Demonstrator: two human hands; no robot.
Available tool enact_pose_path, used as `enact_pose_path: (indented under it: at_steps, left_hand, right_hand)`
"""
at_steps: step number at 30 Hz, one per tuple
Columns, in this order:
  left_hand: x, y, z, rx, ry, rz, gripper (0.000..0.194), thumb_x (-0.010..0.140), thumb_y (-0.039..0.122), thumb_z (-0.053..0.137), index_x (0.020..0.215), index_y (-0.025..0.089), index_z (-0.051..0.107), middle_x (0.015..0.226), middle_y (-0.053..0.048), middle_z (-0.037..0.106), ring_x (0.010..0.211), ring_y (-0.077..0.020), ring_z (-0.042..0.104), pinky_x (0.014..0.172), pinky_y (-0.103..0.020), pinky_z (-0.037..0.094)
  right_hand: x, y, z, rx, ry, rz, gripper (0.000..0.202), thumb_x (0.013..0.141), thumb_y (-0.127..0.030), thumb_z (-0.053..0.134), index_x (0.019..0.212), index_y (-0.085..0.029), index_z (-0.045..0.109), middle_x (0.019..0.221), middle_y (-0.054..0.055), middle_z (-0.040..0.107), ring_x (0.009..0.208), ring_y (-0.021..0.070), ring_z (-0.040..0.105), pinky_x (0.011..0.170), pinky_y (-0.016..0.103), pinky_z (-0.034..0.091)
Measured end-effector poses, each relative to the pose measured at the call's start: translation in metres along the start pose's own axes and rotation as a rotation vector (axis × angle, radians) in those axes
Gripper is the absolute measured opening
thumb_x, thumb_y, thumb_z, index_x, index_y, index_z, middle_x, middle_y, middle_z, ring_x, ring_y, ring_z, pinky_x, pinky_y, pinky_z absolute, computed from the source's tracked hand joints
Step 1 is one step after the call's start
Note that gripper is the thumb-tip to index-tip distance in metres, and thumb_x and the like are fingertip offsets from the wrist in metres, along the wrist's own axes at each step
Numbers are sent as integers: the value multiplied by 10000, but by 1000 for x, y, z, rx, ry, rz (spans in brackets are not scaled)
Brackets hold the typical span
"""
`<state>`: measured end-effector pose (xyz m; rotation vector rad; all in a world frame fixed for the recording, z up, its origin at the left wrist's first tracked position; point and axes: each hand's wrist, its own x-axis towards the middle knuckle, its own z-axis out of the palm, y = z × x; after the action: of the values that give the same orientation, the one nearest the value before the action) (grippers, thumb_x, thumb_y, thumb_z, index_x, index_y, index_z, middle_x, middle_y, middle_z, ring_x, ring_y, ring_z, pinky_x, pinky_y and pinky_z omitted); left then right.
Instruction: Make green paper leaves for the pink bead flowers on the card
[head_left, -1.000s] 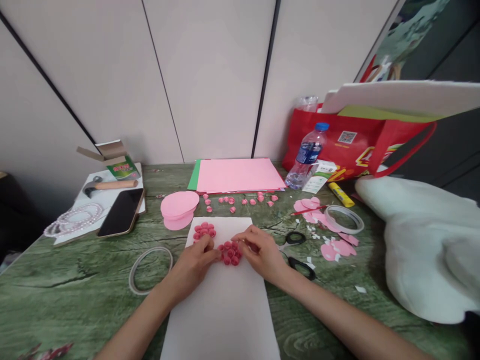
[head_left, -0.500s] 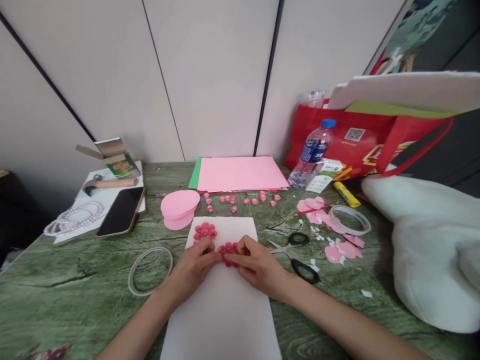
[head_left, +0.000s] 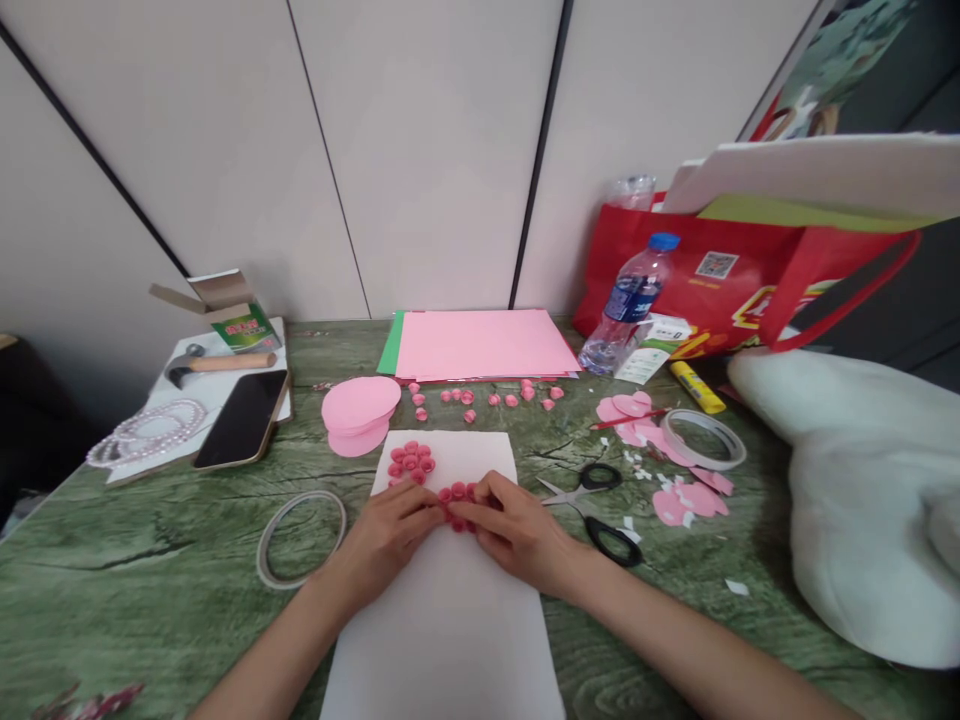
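A white sheet (head_left: 450, 630) lies in front of me with two clusters of small rolled pink paper flowers on it. The left cluster (head_left: 411, 460) sits near the sheet's top left corner. Both hands meet at the right cluster (head_left: 458, 493). My left hand (head_left: 394, 530) has its fingers closed together, fingertips at that cluster's left edge. My right hand (head_left: 517, 525) curls over its right side, thumb and fingers pressed against the flowers. The fingers partly cover the cluster, so exactly which flower each hand grips is hidden. Loose paper flowers (head_left: 469, 397) lie in a row beyond the sheet.
Scissors (head_left: 585, 495) lie right of the sheet, a tape roll (head_left: 301, 540) left. Pink paper ovals (head_left: 361, 405) and stacked coloured paper (head_left: 487, 345) lie farther back. Paper scraps (head_left: 690, 500), a glue stick (head_left: 697, 387), a bottle (head_left: 630, 305) and a red bag (head_left: 697, 265) occupy the right.
The view has shifted very slightly. My left fingers have flattened a little beside the right cluster; both hands otherwise stay in place.
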<state>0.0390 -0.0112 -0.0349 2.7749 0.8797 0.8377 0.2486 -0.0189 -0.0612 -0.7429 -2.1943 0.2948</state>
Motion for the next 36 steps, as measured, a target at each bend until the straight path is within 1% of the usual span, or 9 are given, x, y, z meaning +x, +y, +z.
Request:
enact_pose_path:
  at_steps: [4,9,12,15,20,25,30,33,36]
  left_hand:
    - [-2,-2,-1,-29,3,-10,168,899,155,473,896,177,639,838,-28,648,716,-122,564,604,-224,450]
    - [-4,-4,1,-55,106,-64,191,899,205,479,1039,182,607,941,-57,623,825,-134,610,703,-229,511]
    - [-2,-3,1,-53,43,-58,238,906,199,460,1113,193,577,949,-56,595,818,-130,598,707,-238,517]
    - [0,-2,2,-51,2,-36,246,910,170,439,1111,196,579,959,-59,577,819,-130,585,703,-244,516]
    - [-3,-3,5,-105,-35,-105,239,900,163,459,1097,188,592,1003,-65,569,891,-141,586,768,-251,508]
    - [-5,-3,4,-118,-47,-153,281,884,149,488,1143,210,577,1031,-66,569,943,-151,588,819,-261,506]
    - [-6,-4,2,-38,136,-30,242,859,233,549,1094,182,574,1036,-95,600,997,-197,587,855,-341,515]
    - [-6,-4,0,-32,119,42,227,842,236,579,1061,176,581,1023,-89,630,1054,-213,559,902,-384,499]
    - [-5,-2,-1,-6,66,53,268,842,249,578,1095,161,576,1063,-104,633,1100,-225,533,914,-395,499]
  right_hand:
    - [1,-1,0,18,-20,15,334,802,-32,461,1048,-196,616,800,28,450,694,140,476,578,246,464]
    - [1,-3,0,48,23,41,350,824,-57,463,1109,-219,586,830,40,488,709,146,507,596,259,482]
    - [1,-3,-1,71,105,106,359,825,-63,460,1123,-224,579,818,34,488,687,140,508,574,251,475]
    - [1,-2,-1,53,173,169,330,811,-52,451,1044,-214,620,775,22,461,631,130,479,523,232,444]
    - [3,-2,0,55,186,207,295,801,-54,462,982,-203,642,750,19,462,621,133,475,528,239,436]
    - [5,-2,-5,70,198,257,278,808,-77,474,970,-219,650,787,36,518,688,151,539,563,247,464]
    - [-1,2,-12,-51,220,286,196,842,-131,490,948,-203,638,704,25,600,517,118,523,481,236,436]
    - [-3,2,-15,-92,199,260,132,843,-170,541,866,-206,665,644,22,606,543,132,543,524,257,446]
    - [-3,0,-17,-95,137,158,128,841,-193,563,885,-216,681,789,59,627,693,156,580,591,268,486]
